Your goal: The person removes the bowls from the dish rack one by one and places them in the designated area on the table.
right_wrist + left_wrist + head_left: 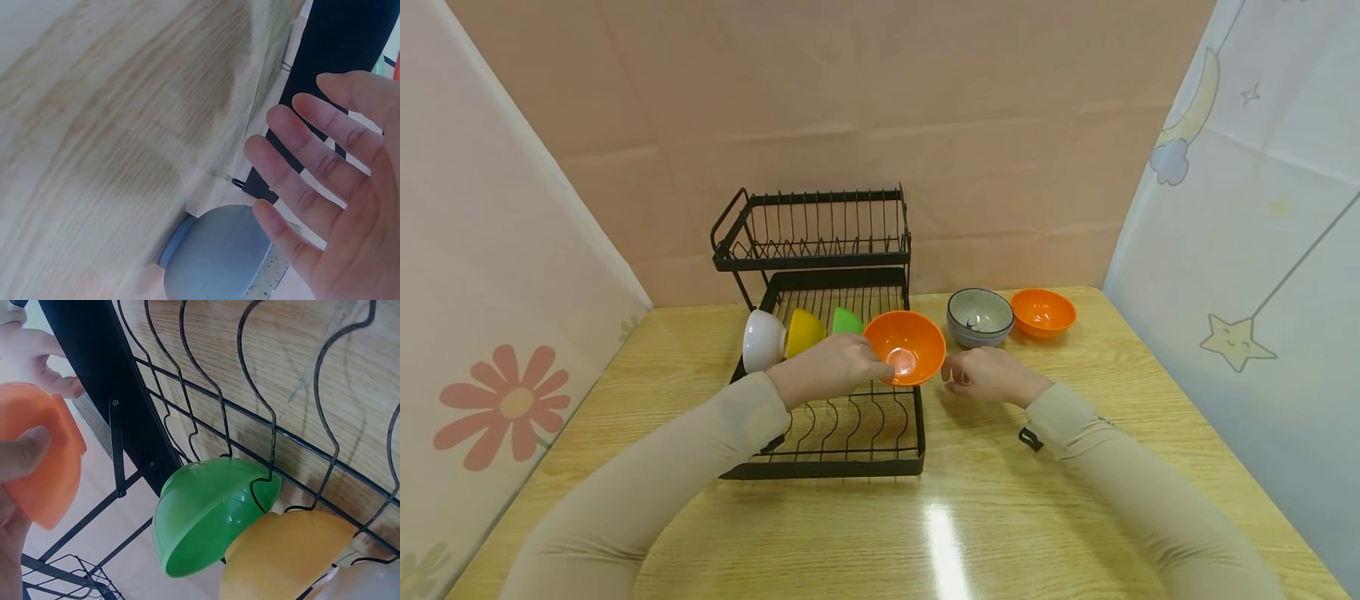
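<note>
My left hand (829,367) pinches the wall of an orange bowl (917,337) above the right side of the black dish rack (820,467). In the left wrist view the thumb (28,450) presses on that bowl's side. The bowl is tilted, its inside toward the head camera. Just right of it, my right hand (992,375) hovers over the table with nothing in it, fingers loosely bent. Standing on edge in the rack's lower tier are a green bowl (200,519), a yellow bowl (805,333) and a white bowl (762,342).
Behind my right hand sits a grey speckled bowl (980,315), stacked on another. A second orange bowl (1043,313) stands right beside it. The rack's upper tier (812,260) rises at the back, close to the cloth backdrop (880,125). The wooden table (1037,517) spreads in front.
</note>
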`<state>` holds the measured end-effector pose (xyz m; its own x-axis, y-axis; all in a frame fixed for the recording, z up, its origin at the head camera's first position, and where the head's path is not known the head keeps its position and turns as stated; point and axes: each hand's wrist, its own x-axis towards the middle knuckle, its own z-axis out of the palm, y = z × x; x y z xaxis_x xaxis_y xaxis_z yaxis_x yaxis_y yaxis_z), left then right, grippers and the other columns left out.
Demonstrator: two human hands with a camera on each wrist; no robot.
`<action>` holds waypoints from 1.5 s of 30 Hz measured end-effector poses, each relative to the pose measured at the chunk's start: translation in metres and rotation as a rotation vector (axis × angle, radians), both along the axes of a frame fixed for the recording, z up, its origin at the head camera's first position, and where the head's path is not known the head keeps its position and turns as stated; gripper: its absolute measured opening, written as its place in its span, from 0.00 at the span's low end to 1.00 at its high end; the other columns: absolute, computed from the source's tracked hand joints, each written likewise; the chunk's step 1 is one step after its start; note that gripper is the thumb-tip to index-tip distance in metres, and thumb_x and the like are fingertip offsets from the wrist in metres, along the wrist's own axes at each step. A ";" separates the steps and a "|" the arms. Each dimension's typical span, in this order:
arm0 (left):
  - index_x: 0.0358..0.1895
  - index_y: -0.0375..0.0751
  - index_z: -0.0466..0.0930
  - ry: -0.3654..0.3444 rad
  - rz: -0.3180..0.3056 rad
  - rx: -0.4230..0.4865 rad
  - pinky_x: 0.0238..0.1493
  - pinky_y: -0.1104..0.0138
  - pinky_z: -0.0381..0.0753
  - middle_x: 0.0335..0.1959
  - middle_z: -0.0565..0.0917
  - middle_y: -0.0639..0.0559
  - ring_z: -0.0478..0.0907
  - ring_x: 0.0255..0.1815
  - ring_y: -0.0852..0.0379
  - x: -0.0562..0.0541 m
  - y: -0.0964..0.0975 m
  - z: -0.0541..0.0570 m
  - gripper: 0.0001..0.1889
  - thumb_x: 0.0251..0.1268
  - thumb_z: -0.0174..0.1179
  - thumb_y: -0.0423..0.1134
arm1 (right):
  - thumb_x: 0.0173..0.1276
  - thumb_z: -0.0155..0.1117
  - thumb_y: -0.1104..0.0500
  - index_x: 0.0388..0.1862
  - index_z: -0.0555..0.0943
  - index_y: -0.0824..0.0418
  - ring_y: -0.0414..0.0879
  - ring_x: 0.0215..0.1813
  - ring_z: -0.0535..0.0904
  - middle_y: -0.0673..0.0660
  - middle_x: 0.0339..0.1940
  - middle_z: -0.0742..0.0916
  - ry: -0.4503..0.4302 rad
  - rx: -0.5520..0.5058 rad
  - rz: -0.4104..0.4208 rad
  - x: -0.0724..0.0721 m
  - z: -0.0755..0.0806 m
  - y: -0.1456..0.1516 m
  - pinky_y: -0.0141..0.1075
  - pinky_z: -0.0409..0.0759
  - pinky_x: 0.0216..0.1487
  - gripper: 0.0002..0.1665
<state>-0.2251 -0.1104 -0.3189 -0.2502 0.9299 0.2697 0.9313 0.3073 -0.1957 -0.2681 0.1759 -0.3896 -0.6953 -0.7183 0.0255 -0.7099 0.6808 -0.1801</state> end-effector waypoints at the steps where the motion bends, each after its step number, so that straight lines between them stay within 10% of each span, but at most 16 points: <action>1: 0.36 0.48 0.81 -0.003 0.005 -0.005 0.40 0.69 0.81 0.30 0.89 0.56 0.84 0.30 0.61 0.000 0.000 0.000 0.08 0.58 0.65 0.28 | 0.65 0.64 0.55 0.38 0.82 0.53 0.37 0.30 0.79 0.44 0.29 0.84 0.001 -0.004 -0.002 0.000 0.000 0.000 0.35 0.79 0.34 0.05; 14: 0.38 0.49 0.83 -0.062 0.043 -0.025 0.38 0.70 0.81 0.33 0.89 0.55 0.84 0.31 0.60 -0.001 0.000 -0.002 0.06 0.60 0.65 0.32 | 0.70 0.59 0.57 0.39 0.80 0.53 0.40 0.31 0.80 0.46 0.31 0.85 0.134 -0.108 -0.109 0.003 0.030 0.002 0.37 0.80 0.31 0.03; 19: 0.39 0.49 0.84 -0.075 0.043 -0.028 0.39 0.70 0.82 0.33 0.89 0.55 0.84 0.32 0.60 -0.002 0.000 -0.003 0.07 0.60 0.65 0.32 | 0.78 0.49 0.51 0.62 0.73 0.59 0.52 0.56 0.79 0.57 0.56 0.82 0.171 -0.237 -0.132 0.009 0.047 0.001 0.50 0.77 0.56 0.20; 26: 0.41 0.49 0.83 -0.091 0.060 -0.029 0.38 0.71 0.82 0.32 0.89 0.56 0.84 0.30 0.61 -0.004 0.002 -0.004 0.09 0.60 0.65 0.31 | 0.73 0.56 0.45 0.79 0.52 0.53 0.55 0.77 0.55 0.56 0.79 0.57 0.272 -0.308 0.093 0.017 0.064 -0.004 0.56 0.60 0.72 0.42; 34: 0.39 0.46 0.83 -0.048 0.027 0.003 0.34 0.70 0.81 0.30 0.89 0.54 0.83 0.27 0.59 -0.006 0.003 -0.001 0.08 0.59 0.66 0.30 | 0.71 0.59 0.51 0.72 0.64 0.58 0.55 0.76 0.59 0.57 0.75 0.66 0.278 -0.237 0.298 0.030 0.064 -0.022 0.54 0.51 0.76 0.34; 45: 0.40 0.47 0.84 -0.027 0.019 -0.001 0.36 0.69 0.83 0.32 0.89 0.54 0.85 0.30 0.59 -0.004 0.004 -0.001 0.07 0.59 0.67 0.33 | 0.70 0.60 0.52 0.60 0.77 0.57 0.49 0.66 0.73 0.54 0.60 0.81 0.333 -0.093 0.355 0.036 0.054 -0.031 0.56 0.49 0.76 0.22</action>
